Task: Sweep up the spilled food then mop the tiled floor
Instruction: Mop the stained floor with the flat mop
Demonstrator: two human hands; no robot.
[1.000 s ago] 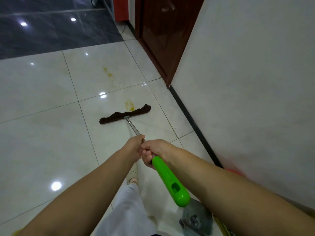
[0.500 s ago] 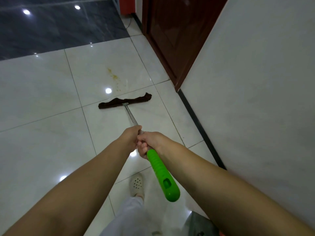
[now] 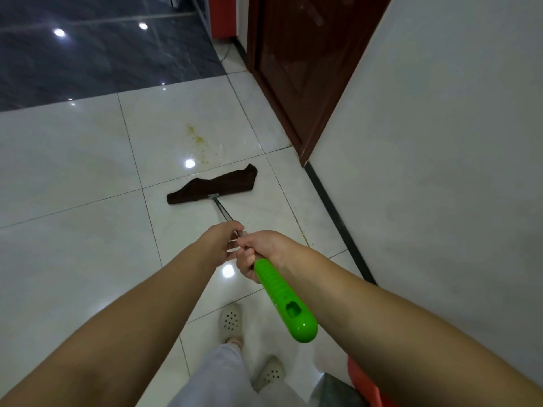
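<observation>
A flat mop with a dark brown cloth head point(image 3: 214, 185) lies on the white tiled floor point(image 3: 73, 171). Its thin metal shaft point(image 3: 221, 211) runs back to a bright green grip point(image 3: 283, 301). My left hand point(image 3: 221, 240) grips the shaft just ahead of my right hand point(image 3: 258, 254), which holds the top of the green grip. A yellow food stain point(image 3: 198, 139) marks the tile just beyond the mop head.
A white wall point(image 3: 440, 142) with a black skirting strip point(image 3: 335, 218) runs along the right. A dark red door point(image 3: 293, 69) stands beyond it. Dark tiles point(image 3: 88, 54) lie at the far left. My feet in pale clogs point(image 3: 230, 323) stand below; a red object point(image 3: 364, 380) sits at bottom right.
The mop head went forward over the near yellow spot, then came back a little. That near spot no longer shows. Both hands kept their hold on the handle.
</observation>
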